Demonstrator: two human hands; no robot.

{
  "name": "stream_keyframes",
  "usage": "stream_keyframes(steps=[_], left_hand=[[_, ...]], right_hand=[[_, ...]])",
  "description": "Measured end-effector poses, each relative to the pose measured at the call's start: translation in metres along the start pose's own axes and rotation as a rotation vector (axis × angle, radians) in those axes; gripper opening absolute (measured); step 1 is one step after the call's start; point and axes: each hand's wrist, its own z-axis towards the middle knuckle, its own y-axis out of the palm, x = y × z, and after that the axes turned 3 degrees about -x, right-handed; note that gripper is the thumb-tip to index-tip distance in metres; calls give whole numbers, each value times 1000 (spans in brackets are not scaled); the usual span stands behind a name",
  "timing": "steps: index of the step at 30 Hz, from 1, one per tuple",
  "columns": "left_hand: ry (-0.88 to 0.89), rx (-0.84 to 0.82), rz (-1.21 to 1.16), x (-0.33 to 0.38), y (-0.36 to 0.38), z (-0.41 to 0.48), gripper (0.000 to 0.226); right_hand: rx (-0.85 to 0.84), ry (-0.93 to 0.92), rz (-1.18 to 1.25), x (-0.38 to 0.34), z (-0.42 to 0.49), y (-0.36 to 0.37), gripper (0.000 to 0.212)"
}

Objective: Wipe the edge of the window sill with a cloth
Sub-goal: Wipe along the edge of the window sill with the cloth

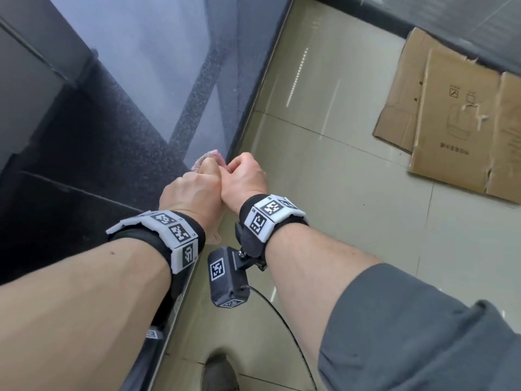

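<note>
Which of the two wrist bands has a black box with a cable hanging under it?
The right wrist band. A black box with a cable hangs below it; the left wrist band shows none.

The sill lies left, the floor right. Both hands meet at the sill's edge on a cloth. Cardboard lies on the floor, far right.

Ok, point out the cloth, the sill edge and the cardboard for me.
cloth [203,160], head view, pink bunch showing above the left hand's knuckles.
sill edge [255,94], head view, dark front lip beside the floor.
cardboard [456,119], head view, printed face of the flattened box.
</note>
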Motion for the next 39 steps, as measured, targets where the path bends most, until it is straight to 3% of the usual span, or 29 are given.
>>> stream_keyframes(steps=[7, 10, 18, 23, 39], left_hand=[[-70, 152, -24, 25, -28, 53, 18], [-122, 102, -9, 30, -32, 65, 38], [-251, -9, -14, 34, -33, 93, 50], [-294, -3, -82, 29, -39, 123, 52], [-261, -80, -154, 52, -59, 192, 62]], right_hand=[[-65, -121, -115, -44, 51, -38, 34], [-97, -148, -149, -53, 66, -44, 37], [-112, -105, -153, -67, 92, -44, 46], [-119, -12, -286, -91, 115, -42, 50], [-78, -68, -395, -121, 177, -75, 46]])
